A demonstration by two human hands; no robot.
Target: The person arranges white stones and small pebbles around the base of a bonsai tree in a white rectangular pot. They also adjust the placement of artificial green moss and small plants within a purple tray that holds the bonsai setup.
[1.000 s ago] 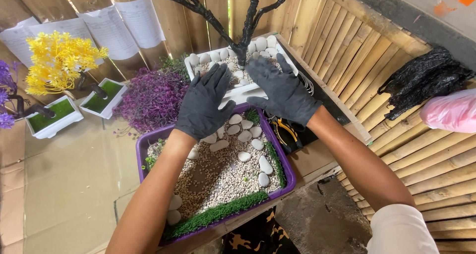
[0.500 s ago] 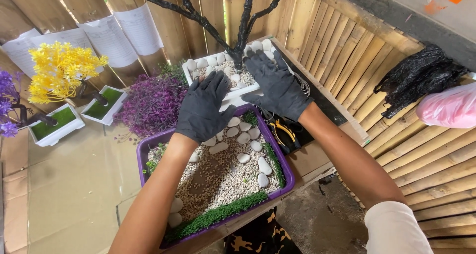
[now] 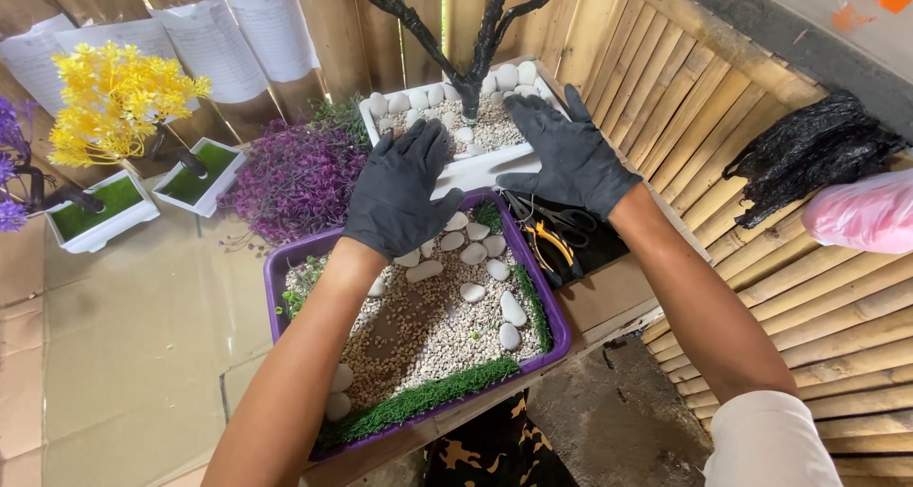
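Note:
Both my hands wear black gloves. My left hand (image 3: 399,192) lies flat, fingers spread, against the near left rim of a white rectangular pot (image 3: 475,168). My right hand (image 3: 566,154) rests on the pot's near right corner, fingers apart. The pot holds gravel, white stones and a bare black tree trunk (image 3: 480,45). Just in front lies a purple tray (image 3: 276,287) with fine gravel, white pebbles (image 3: 509,311) and strips of green turf (image 3: 418,401); my left wrist hangs over it.
Purple artificial foliage (image 3: 295,178) lies left of the pot. A yellow artificial tree (image 3: 114,102) and two small white pots with green turf (image 3: 195,178) stand at the far left. Scissors and yellow-handled pliers (image 3: 552,235) lie right of the tray. Black material (image 3: 818,154) and a pink bag (image 3: 861,211) rest on the bamboo wall.
Both hands stay on the white pot; the view has shifted slightly, with pot and hands now a little higher and further from the purple tray.

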